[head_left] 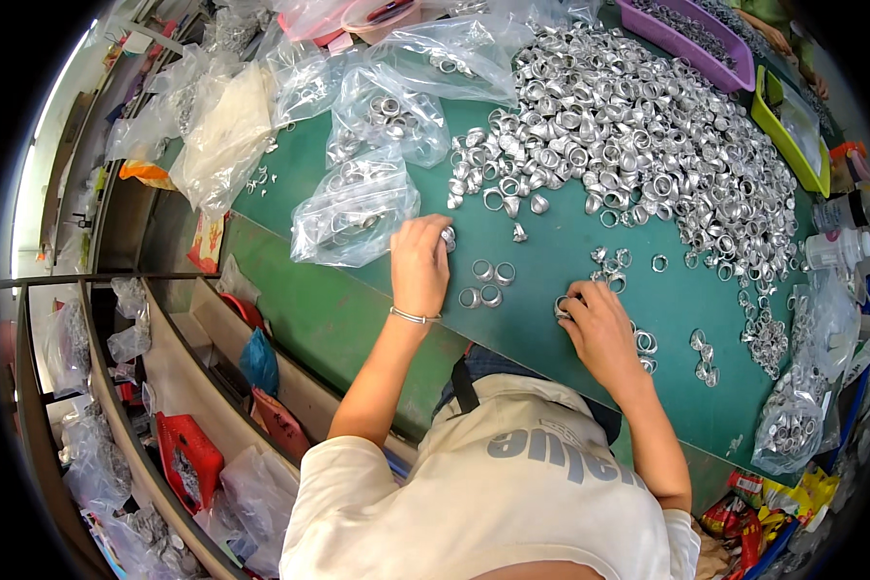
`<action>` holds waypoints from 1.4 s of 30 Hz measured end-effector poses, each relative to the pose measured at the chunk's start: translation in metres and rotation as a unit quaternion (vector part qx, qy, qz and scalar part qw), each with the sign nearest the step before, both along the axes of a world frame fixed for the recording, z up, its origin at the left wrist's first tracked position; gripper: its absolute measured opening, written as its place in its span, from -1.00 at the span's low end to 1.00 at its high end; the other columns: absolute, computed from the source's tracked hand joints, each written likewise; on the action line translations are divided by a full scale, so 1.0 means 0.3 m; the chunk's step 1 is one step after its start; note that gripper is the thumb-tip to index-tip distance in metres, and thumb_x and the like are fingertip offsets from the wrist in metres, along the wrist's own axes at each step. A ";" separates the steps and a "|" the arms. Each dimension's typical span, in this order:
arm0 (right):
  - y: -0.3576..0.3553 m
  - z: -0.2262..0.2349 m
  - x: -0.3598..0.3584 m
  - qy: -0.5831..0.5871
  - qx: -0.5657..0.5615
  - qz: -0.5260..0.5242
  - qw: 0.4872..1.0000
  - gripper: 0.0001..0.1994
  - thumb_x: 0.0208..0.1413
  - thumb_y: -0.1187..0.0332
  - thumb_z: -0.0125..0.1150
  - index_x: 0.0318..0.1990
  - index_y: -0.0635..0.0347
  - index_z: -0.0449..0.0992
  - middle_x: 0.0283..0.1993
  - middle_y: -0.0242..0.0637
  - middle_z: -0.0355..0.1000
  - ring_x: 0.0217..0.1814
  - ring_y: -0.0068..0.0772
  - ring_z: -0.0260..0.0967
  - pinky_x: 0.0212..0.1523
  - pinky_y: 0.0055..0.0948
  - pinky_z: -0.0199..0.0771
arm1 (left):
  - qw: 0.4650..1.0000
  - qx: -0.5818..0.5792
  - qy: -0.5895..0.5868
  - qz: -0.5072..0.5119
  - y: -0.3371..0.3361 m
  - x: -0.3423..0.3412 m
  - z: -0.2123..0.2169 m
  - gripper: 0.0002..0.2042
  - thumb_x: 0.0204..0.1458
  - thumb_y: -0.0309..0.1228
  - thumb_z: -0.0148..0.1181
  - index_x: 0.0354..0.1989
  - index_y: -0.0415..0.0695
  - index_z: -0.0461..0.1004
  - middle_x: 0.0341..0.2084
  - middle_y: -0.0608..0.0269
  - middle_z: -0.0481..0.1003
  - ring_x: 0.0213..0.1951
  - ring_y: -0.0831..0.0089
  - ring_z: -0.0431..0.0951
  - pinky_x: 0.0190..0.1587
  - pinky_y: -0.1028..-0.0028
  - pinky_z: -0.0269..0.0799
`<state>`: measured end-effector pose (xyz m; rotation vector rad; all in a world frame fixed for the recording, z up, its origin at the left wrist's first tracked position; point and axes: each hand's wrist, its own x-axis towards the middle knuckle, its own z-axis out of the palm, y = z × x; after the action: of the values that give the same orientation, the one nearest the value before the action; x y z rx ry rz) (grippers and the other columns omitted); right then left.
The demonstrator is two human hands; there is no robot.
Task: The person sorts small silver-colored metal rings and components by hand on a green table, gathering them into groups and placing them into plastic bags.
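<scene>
On the green table [532, 253], my left hand [420, 266] is closed on a silver ring [449, 238], partly hidden by the fingers, beside a clear zip bag of rings [355, 208]. My right hand [597, 324] pinches another silver ring [562, 306] at the fingertips, near the table's front edge. Between the hands lies a small cluster of rings [487, 283]. More rings lie in a group [611, 266] just beyond my right hand and in another [645, 343] by its wrist. A short row of rings [705, 358] sits farther right.
A large heap of silver rings [628, 126] covers the far right of the table. Behind it stand a purple basket [691, 39] and a lime-green tray [791, 135]. Plastic bags [227, 135] crowd the far left; shelves [150, 358] stand at left. Another person's hand [771, 35] shows far right.
</scene>
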<state>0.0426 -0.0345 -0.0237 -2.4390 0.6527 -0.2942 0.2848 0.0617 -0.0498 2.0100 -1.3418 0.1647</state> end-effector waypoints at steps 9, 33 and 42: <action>-0.132 -0.002 0.204 -0.124 -0.014 -0.068 0.990 -0.72 -0.04 0.44 0.25 -0.14 0.28 0.42 -0.01 -0.19 0.31 0.03 -0.07 0.23 0.04 -0.24 0.27 | 0.995 0.085 -0.040 -0.033 -0.017 -0.022 -0.053 -0.69 -0.03 -0.56 0.07 -0.05 -0.20 0.43 0.07 -0.04 0.29 0.10 -0.01 0.28 0.15 0.15 0.16; -0.133 -0.006 0.089 -0.294 0.704 -0.041 0.645 -0.63 0.07 0.56 0.18 0.06 0.27 0.36 0.04 -0.11 0.41 -0.07 -0.42 0.41 0.00 -0.48 0.41 | 0.994 0.106 -0.006 -0.008 -0.130 0.039 -0.038 -0.63 -0.16 -0.60 0.24 -0.10 -0.21 0.40 -0.17 0.09 0.43 -0.17 0.09 0.44 -0.11 0.24 0.35; -0.124 -0.005 0.074 -0.180 0.547 -0.124 0.808 -0.73 0.08 0.69 0.06 -0.04 0.35 0.41 -0.05 -0.19 0.42 0.02 -0.38 0.41 0.06 -0.44 0.42 | 0.992 0.006 0.107 -0.073 -0.123 0.009 0.014 -0.55 -0.21 -0.63 0.31 -0.06 -0.21 0.39 -0.21 0.07 0.44 -0.19 0.15 0.50 -0.16 0.33 0.42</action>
<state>0.0649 -0.0718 -0.0253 -1.1464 0.6923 -0.3388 0.2875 0.0247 -0.0457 1.8710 -1.3472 -0.1238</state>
